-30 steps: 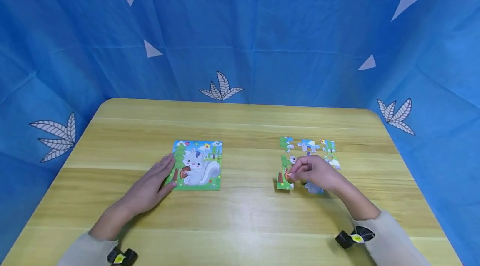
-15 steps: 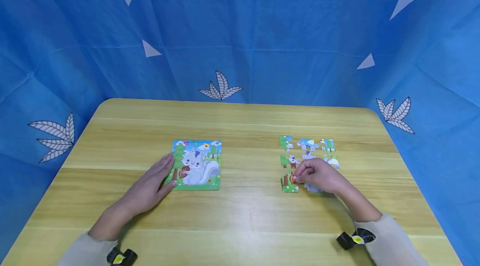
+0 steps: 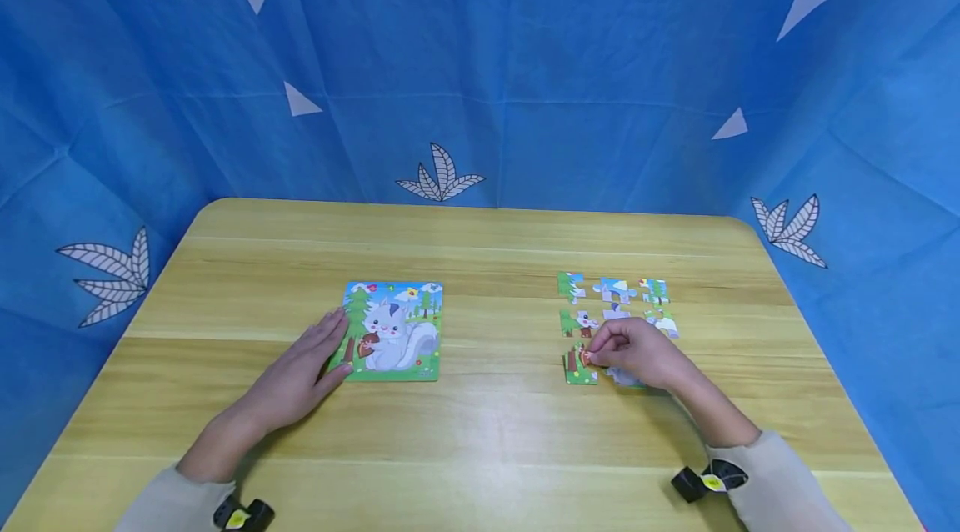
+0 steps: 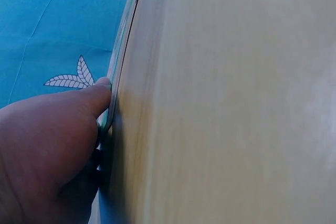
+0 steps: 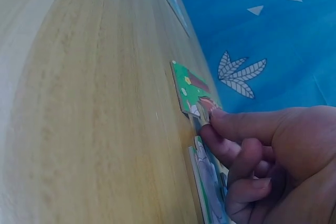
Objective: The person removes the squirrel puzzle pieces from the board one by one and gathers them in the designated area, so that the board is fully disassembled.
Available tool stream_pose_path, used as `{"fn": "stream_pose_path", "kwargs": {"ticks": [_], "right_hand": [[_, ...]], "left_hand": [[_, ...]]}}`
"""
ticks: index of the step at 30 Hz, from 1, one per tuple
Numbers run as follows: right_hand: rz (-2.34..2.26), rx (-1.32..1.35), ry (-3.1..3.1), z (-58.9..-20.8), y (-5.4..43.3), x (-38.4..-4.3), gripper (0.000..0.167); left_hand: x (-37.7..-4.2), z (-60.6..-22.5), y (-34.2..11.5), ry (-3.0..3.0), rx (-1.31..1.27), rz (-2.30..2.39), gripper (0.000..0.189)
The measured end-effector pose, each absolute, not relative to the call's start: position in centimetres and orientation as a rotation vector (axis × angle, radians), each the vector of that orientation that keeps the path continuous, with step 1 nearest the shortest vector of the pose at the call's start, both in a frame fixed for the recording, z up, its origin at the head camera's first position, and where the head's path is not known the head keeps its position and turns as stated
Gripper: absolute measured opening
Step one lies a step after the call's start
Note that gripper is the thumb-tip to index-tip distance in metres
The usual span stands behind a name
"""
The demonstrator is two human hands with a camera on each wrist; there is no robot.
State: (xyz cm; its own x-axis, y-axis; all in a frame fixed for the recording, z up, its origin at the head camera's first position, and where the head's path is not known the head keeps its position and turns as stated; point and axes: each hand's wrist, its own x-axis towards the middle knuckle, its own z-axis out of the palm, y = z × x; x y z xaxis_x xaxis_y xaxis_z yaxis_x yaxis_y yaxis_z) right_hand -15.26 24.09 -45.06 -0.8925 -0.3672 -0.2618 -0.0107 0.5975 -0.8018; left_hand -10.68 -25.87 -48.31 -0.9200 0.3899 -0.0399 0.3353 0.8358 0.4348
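Observation:
Between thumb and fingers of my right hand (image 3: 637, 351) is a jigsaw piece (image 3: 576, 367) printed with grass, a stump and an acorn. The right wrist view shows this piece pinched at one edge, close over the table. Partly under that hand, a grey-and-green piece (image 5: 206, 179) lies beside it. Several other pieces, such as a tree-printed one (image 3: 572, 285), lie in spaced rows just beyond. On the left, my left hand (image 3: 303, 369) rests with extended fingers on the left edge of a square squirrel picture board (image 3: 401, 340). The left wrist view shows its thumb (image 4: 100, 95) at the board's edge.
Wooden table (image 3: 480, 449) runs under both hands, with rounded far corners. Behind and at the sides hangs a blue cloth (image 3: 495, 57) with white triangles and leaf prints.
My right hand has brought the acorn piece slightly right and nearer, settling it lower by the last half second. A piece in the row behind is more exposed. My left hand stays still.

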Motion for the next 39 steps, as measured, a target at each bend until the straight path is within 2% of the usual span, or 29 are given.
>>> {"fn": "stream_pose_path", "kwargs": {"ticks": [20,30,39], "right_hand": [[-1.232,-0.289,2.46,-44.1,25.2,-15.2,0.003],[-1.186,-0.251,2.54,-41.9,26.6,-15.8,0.009],[-1.125,-0.221,2.637,-38.4,28.8,-16.8,0.024]], "left_hand": [[-10.7,-48.3,-25.9,2.895,0.578,0.636,0.07],[-11.0,-47.8,-26.0,2.907,0.613,0.592,0.07],[-11.5,-47.4,-25.6,2.918,0.658,0.545,0.07]]}}
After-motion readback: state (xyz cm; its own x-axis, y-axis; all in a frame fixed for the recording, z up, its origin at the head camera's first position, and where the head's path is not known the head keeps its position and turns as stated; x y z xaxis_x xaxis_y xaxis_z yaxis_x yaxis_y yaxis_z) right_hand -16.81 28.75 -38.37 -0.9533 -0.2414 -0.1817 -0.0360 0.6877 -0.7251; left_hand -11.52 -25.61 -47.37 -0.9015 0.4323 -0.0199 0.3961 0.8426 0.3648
